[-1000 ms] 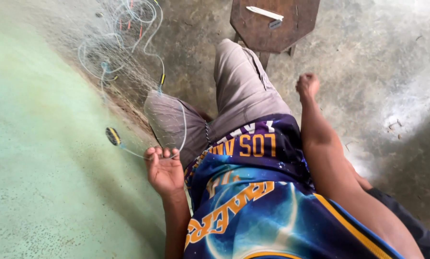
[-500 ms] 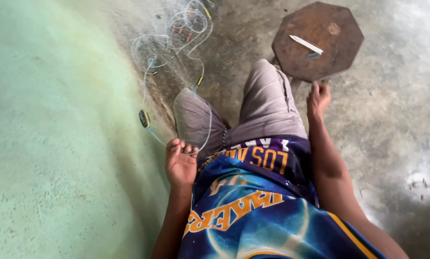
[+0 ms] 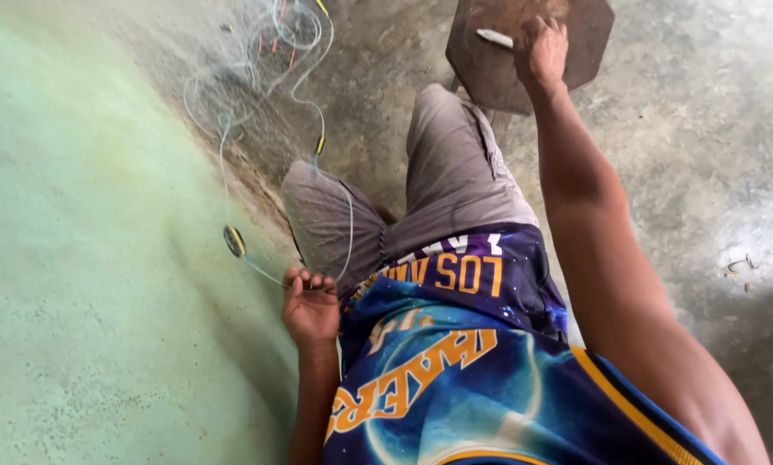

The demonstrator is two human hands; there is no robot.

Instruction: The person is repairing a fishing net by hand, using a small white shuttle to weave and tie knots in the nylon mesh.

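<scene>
— Fingers curling at seven o'clock: the left hand [image 3: 310, 308] is pinching a thin pale line [image 3: 349, 226], closed loosely around it, beside the knee.

— And the right hand [image 3: 540, 50]?

— Reaching to one o'clock, resting on the brown stool [image 3: 490, 73], fingers bent, touching a small white tool [image 3: 495, 38]; whether it's gripping it, I cannot tell. Netting [image 3: 266, 52] is lying at eleven o'clock.

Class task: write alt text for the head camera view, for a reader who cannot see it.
Seen from above, a seated person's left hand pinches a thin cord of a fishing net, while the right hand reaches a white tool on a wooden stool.
</scene>
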